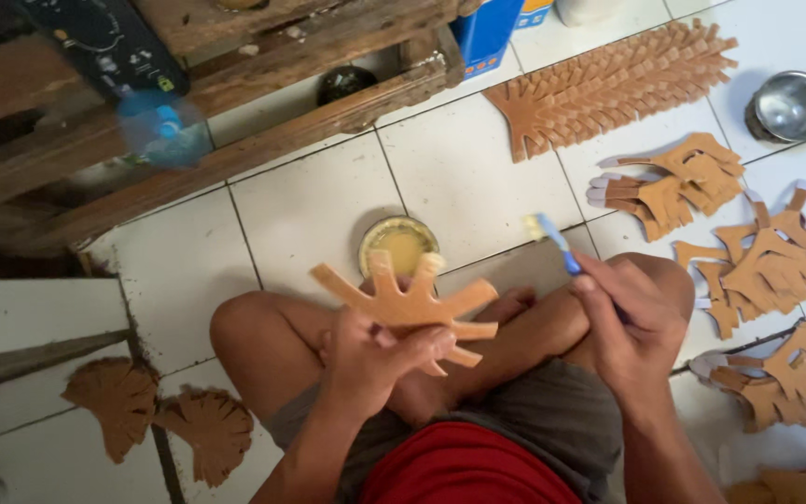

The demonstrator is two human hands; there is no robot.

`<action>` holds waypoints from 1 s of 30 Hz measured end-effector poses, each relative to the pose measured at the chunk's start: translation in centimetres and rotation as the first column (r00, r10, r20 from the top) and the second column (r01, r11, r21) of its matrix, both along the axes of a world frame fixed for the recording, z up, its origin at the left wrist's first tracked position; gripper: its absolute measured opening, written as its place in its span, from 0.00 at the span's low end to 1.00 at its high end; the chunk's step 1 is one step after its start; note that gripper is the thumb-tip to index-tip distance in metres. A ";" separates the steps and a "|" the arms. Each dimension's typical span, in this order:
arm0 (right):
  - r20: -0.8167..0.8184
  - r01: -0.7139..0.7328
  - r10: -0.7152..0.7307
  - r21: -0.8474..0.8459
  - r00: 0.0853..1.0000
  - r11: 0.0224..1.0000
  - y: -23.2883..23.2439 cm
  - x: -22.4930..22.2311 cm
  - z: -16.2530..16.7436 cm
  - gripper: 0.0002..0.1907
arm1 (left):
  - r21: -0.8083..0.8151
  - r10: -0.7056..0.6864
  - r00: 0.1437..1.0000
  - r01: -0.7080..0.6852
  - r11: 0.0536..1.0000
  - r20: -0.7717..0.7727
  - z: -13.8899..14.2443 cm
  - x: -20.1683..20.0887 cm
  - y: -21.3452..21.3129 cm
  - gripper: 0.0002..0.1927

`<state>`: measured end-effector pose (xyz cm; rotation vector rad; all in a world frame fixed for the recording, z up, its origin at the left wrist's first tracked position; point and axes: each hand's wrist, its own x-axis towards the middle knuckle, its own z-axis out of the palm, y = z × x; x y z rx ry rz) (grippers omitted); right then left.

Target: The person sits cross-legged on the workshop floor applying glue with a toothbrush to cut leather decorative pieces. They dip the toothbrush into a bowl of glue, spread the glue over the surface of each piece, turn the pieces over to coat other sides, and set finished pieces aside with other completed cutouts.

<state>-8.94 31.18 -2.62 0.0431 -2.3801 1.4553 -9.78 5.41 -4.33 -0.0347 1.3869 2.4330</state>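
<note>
One branched tan cutout [409, 303] held in left hand [366, 359]; one blue-handled brush [552, 238] gripped in right hand [632, 322]. One round glue tin [399, 243], one steel bowl [792, 105] seen on tiles. Two fan-shaped stacks [156, 415] at left; loose cutouts [748, 271] at right uncounted, overlapping.

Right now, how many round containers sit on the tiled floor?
2: a yellow-filled tin by the person's knees, and a steel bowl at upper right. Others may be hidden under the wooden pallet.

steel bowl [793, 105], wooden pallet [263, 112]
</note>
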 end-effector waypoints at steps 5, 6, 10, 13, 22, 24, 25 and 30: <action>-0.081 -0.167 0.162 -0.058 0.983 0.984 -0.1 1.3 0.2 0.13 | -0.067 0.010 0.999 -0.012 0.998 -0.034 -0.3 -0.2 0.9 0.11; -0.086 -0.203 0.196 -0.071 0.977 0.977 -0.3 1.5 0.2 0.13 | -0.116 0.009 1.000 -0.011 0.993 -0.019 -0.1 0.0 1.0 0.11; -0.011 -0.217 0.217 -0.098 0.976 0.971 -1.1 1.3 0.0 0.14 | -0.097 -0.009 0.999 0.014 0.995 0.048 0.9 0.2 1.3 0.14; 0.022 -0.174 0.175 -0.062 0.984 0.983 -1.3 1.1 -0.3 0.14 | -0.016 0.052 0.998 -0.052 0.999 0.042 1.3 0.1 1.7 0.16; 0.009 -0.111 0.113 -0.125 0.994 0.986 -0.9 1.8 -1.2 0.14 | 0.229 0.064 0.997 -0.074 0.971 0.051 0.1 0.2 2.5 0.20; -0.034 -0.090 0.085 -0.159 0.996 0.983 -0.8 1.7 -1.1 0.13 | 0.204 0.056 0.994 -0.073 0.976 0.090 -0.3 0.2 2.7 0.19; -0.032 -0.137 0.134 -0.117 0.990 0.984 -0.7 1.8 -0.9 0.14 | 0.193 0.046 0.993 -0.066 0.979 0.111 -0.4 0.3 2.8 0.19; 0.118 -0.111 0.116 -0.048 0.986 0.993 -0.4 -0.1 -1.2 0.14 | 0.152 0.067 0.987 -0.089 0.984 0.145 -0.7 0.5 3.0 0.20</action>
